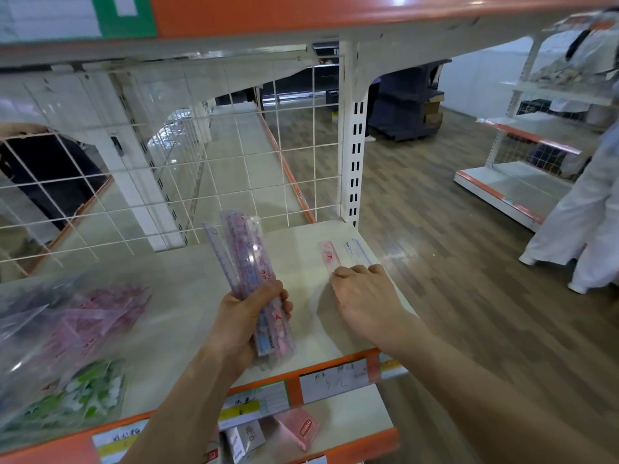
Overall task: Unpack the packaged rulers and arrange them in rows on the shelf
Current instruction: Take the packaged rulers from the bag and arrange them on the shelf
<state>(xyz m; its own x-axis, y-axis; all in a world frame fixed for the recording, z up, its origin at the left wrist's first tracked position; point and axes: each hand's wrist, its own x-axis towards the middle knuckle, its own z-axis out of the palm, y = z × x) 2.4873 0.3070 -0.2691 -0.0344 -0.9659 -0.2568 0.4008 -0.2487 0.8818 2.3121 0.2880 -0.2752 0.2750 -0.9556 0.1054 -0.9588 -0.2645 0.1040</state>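
Note:
My left hand [248, 316] grips a bundle of clear rulers [244, 259] with pink and blue prints, held upright and fanned above the white shelf [187, 296]. My right hand [361, 296] lies palm down on the shelf near its right end, fingertips on the near ends of two rulers laid side by side. One is a pink-printed ruler [331, 254], the other a clear ruler [359, 251] right of it. Both point toward the back of the shelf.
Clear bags of pink packaged rulers [97, 316] and green items [83, 393] lie on the shelf's left part. A wire grid [201, 155] backs the shelf. Price labels line the orange front edge [294, 386]. Small boxes [294, 430] sit on the shelf below. A person in white [589, 209] stands at right.

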